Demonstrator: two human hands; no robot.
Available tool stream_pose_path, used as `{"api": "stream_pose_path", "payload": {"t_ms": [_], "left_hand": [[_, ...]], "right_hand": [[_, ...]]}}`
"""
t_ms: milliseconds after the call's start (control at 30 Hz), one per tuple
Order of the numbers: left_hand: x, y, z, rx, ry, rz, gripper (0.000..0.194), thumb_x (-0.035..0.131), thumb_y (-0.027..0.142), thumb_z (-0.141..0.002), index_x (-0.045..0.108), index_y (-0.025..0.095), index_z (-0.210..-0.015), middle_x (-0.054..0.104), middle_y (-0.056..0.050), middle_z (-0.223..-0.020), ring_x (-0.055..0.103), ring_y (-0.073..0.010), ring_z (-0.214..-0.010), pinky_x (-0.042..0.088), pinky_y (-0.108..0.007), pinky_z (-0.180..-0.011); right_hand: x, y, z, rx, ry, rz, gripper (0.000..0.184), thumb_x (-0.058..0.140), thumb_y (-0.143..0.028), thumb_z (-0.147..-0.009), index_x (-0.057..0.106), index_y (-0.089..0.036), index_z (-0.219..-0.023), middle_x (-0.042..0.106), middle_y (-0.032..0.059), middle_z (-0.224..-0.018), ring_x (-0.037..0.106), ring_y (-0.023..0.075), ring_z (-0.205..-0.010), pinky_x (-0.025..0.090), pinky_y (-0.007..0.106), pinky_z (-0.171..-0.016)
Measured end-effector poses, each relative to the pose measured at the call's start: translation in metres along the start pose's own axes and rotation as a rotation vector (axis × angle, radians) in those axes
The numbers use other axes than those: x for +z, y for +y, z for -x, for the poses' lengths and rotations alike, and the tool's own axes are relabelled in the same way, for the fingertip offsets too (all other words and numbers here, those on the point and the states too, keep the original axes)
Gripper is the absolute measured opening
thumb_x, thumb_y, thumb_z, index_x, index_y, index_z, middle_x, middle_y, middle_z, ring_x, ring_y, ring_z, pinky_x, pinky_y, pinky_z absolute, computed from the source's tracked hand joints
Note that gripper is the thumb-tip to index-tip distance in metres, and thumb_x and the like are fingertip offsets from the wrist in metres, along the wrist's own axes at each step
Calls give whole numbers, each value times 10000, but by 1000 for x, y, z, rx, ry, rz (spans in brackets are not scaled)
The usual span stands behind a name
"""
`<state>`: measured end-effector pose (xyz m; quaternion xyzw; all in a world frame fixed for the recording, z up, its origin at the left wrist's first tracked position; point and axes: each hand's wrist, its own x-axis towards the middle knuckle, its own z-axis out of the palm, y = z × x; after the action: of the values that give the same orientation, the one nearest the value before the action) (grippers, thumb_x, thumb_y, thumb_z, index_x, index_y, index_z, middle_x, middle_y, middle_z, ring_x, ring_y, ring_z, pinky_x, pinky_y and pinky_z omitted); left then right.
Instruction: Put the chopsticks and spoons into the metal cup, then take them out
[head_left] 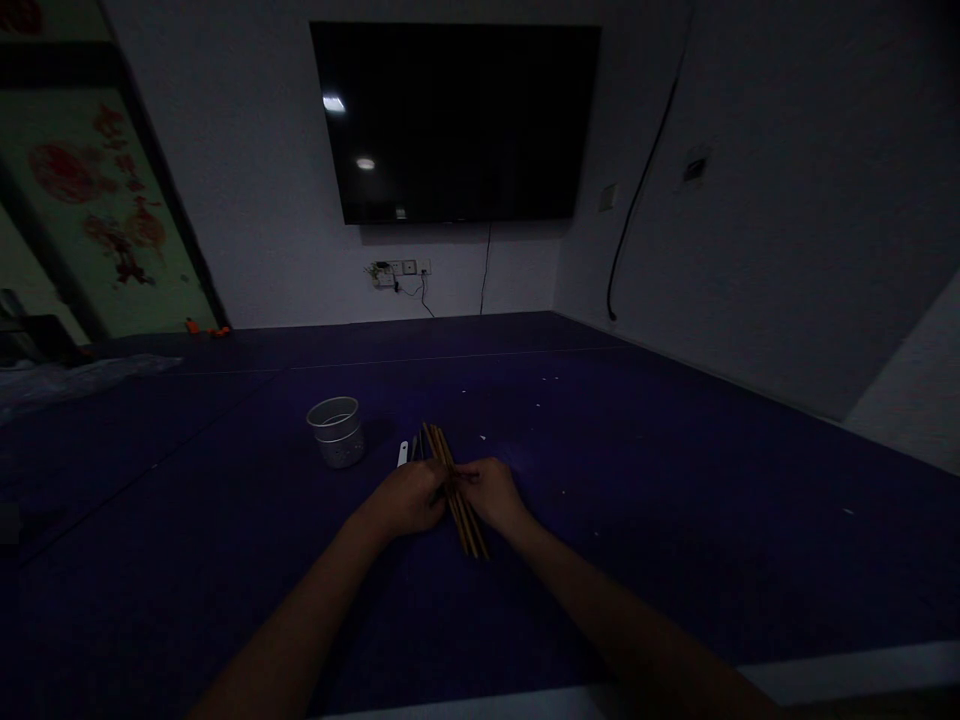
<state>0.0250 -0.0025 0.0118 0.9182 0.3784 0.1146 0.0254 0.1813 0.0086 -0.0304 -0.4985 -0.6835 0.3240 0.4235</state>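
A bundle of wooden chopsticks (466, 520) lies aslant between my hands, just above or on the dark blue surface. My left hand (409, 497) is closed round the bundle's middle from the left. From the right, my right hand (493, 490) pinches a thin dark band (469, 475) against the chopsticks; how far it goes round them is hidden. Past my left hand lie a utensil with a white handle (403, 453) and a few thin dark utensils (414, 448), their lower ends covered by the hand. To the left stands a perforated metal holder (337, 432), upright.
The dark blue surface (675, 520) bears several small white scraps. A television (457, 120) hangs on the far wall, with sockets and cables (405, 268) below. Clear plastic sheeting (97, 372) lies at the far left, near small orange objects (206, 328).
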Motion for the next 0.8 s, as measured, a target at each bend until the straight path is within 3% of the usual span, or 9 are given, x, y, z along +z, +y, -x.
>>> {"api": "stream_pose_path", "payload": {"t_ms": [300,500,667,800], "left_hand": [[-5,1,1,10,-6,45,192,499,134,-709,578,169,-880,659,-78,-912,622,-181,-834,477,-259,-731],[1,4,-3,-84,36,-64,165,441,163,-810,588,148,-884,656,-103,-932,622,-193,-857,470,-288,-762],[3,12,-5,-175,100,-188,175,423,202,-857,592,162,-836,672,-101,-889,619,-213,-879,430,-383,-898],[7,14,-5,-167,110,-207,209,406,215,-879,604,159,-843,678,-102,-906,621,-215,-918,337,-447,-1011]], "right_hand": [[-2,0,-1,-47,14,169,221,545,-118,-695,751,-198,-698,732,48,-692,624,176,-588,360,235,-509],[-2,-1,-1,-62,21,217,207,541,-100,-698,722,-177,-633,714,56,-658,597,156,-565,314,229,-497],[-2,-3,-1,-73,33,281,210,546,-92,-690,685,-180,-558,671,35,-564,541,131,-505,268,231,-478],[-6,-4,-2,-73,37,311,194,563,-88,-678,720,-189,-625,706,51,-657,579,149,-564,314,237,-515]]}}
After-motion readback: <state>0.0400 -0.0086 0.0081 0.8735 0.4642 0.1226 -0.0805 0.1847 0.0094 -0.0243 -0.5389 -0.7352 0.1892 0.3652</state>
